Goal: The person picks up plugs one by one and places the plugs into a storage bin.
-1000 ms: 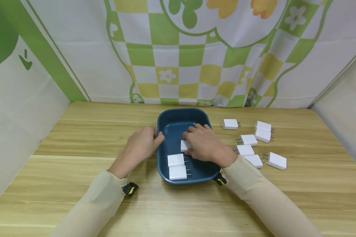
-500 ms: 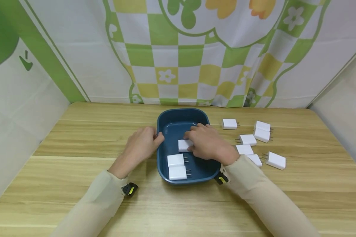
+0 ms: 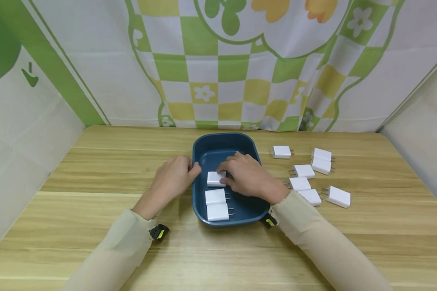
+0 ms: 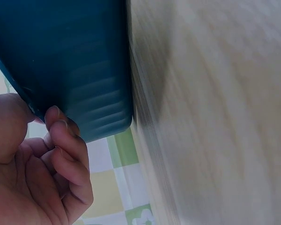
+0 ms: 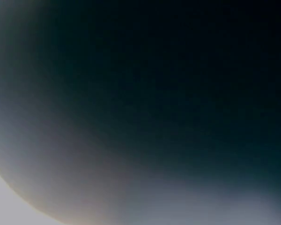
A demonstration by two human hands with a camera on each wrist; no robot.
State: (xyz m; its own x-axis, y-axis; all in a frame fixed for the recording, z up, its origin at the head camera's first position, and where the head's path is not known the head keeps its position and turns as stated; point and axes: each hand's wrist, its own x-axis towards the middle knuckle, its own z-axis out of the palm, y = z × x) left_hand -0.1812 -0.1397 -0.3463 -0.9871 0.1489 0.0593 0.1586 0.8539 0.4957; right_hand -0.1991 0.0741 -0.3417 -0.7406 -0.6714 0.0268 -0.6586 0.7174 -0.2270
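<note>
A tub [image 3: 225, 140] stands on the table [image 3: 211, 258], before the curtain [image 3: 200, 72] behind the far edge. Along the tub's left side lie three chargers: the near charger [image 3: 217, 212], the middle charger [image 3: 215, 197] beside it, the far charger [image 3: 213, 179] just beyond. The right hand [image 3: 249, 176] is inside, right of the far charger, fingertips on it; the left hand [image 3: 175, 173] is at the left rim. Right of the tub, seven loose chargers lie on the table: one far [image 3: 282, 152], a pair [image 3: 321, 161] right of it, the others nearer, one rightmost [image 3: 338, 197].
</note>
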